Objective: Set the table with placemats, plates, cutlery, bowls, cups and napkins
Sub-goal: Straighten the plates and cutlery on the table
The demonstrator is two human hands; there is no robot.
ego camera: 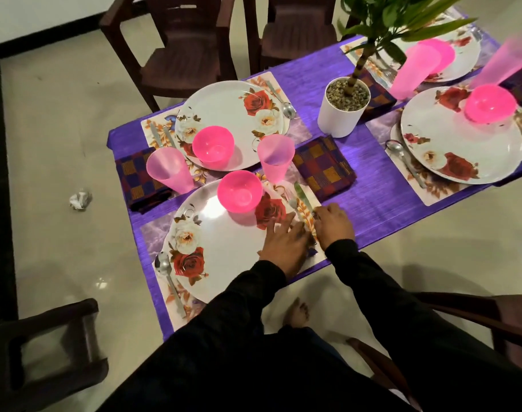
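Here the knife [303, 197] and fork [292, 203] on the near placemat [308, 221], right of the floral plate [224, 242], are being straightened: the left hand [283, 242] lies spread flat, the right hand [332, 224] pinches the knife handle. Both should be nudged parallel, clear of the rim. A purple tablecloth [372, 197] is laid; pale floor tiles [60, 144] and dark chairs [176, 52] surround it.

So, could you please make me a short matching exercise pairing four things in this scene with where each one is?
Things:
1. crumpled paper
2. potted plant
3. nearest spoon
4. nearest knife

Places:
A. on the placemat, left of the nearest plate
B. on the floor, left of the table
C. right of the nearest plate, by the hands
D. mid-table, between the place settings

Pairs: 1-B, 2-D, 3-A, 4-C
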